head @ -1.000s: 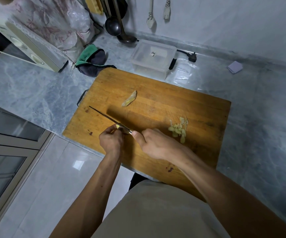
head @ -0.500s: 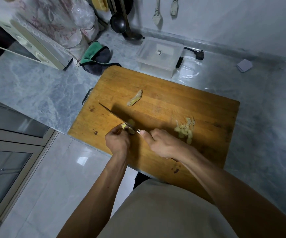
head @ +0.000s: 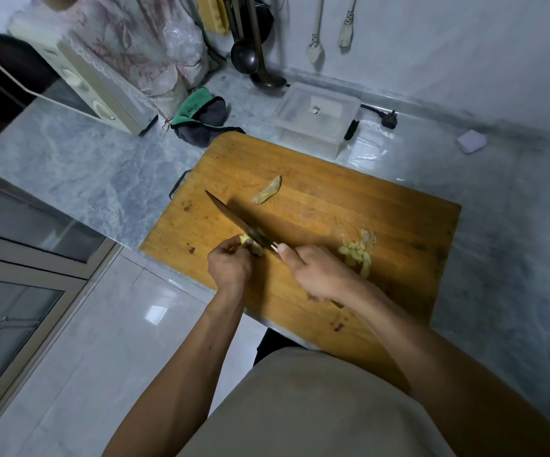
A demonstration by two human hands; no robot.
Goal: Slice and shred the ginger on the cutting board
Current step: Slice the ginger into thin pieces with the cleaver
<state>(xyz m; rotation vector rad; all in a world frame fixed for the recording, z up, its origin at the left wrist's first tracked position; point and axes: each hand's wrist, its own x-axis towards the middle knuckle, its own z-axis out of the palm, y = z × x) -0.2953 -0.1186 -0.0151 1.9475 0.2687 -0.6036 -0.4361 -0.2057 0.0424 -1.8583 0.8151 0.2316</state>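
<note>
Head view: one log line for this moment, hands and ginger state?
left hand: holds ginger piece | right hand: grips knife, blade on ginger | sliced pile: right of hands | cutting board: stray strip

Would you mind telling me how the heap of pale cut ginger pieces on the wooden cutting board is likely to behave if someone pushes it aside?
The heap of pale cut ginger pieces would probably scatter rather than move as one, since the bits lie loose. They look thin and small, so likely light. Their cut faces may be moist and cling a little to the wooden cutting board.
</note>
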